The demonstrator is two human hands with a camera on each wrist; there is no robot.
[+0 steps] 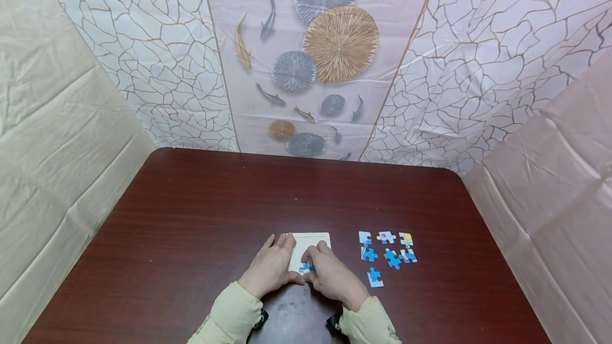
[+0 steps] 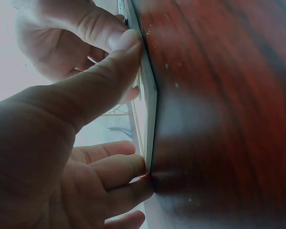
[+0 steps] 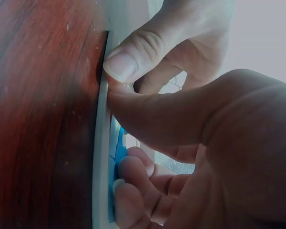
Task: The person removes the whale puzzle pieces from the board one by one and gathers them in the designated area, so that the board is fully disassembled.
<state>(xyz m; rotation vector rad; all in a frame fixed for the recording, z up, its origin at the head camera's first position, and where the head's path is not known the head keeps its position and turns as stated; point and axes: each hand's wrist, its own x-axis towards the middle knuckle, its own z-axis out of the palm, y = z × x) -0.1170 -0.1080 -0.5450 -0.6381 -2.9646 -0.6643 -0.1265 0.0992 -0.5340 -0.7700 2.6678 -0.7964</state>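
Note:
A cream puzzle board [image 1: 311, 240] lies on the table between both hands. My left hand [image 1: 270, 268] holds it, with fingers along the left side and the thumb at the near edge. In the left wrist view, those fingertips meet the edge of the board [image 2: 150, 112]. My right hand [image 1: 336, 276] bends over the near right part, its fingertips on a blue jigsaw piece [image 3: 120, 150] at the board's surface. The right thumb rests at the near edge, right against the left thumb. Part of the blue piece [image 1: 305, 266] is hidden under the right fingers.
Several loose jigsaw pieces lie on the table to the right of the board, among them a blue-and-white piece [image 1: 375, 278] and a yellow-patterned piece [image 1: 406, 238]. The dark red wooden table [image 1: 215, 200] is bordered by patterned cloth walls [image 1: 181, 57].

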